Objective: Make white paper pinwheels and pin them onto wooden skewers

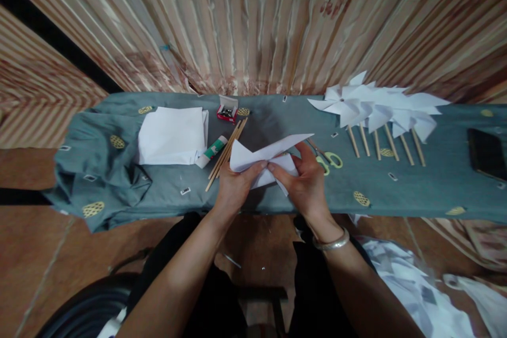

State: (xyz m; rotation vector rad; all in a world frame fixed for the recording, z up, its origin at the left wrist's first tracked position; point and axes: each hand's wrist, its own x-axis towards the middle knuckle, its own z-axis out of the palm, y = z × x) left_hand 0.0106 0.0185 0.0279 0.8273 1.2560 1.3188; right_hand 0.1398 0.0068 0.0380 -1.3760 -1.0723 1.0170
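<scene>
Right now, in the head view, both your hands are closed on one sheet, the folded paper (267,150), held over the near half of the table (293,203). Your left hand (233,182) pinches it from the left and your right hand (311,182) from the right, thumbs nearly meeting at its middle. Its long upper flap runs crosswise, rising to a point away from you on the right. What the thumbs cover is hard to make out, so you can't be sure whether anything pins the centre.

The sticks (226,153) lie just beyond and left of your left hand, the nearer one, their long axis slanting from near left to far right. Past them sit the glue (212,152) and the box (227,112). The scissors (328,156) lie just beside your right hand; the pinwheels (380,108) rest well beyond it, far right.
</scene>
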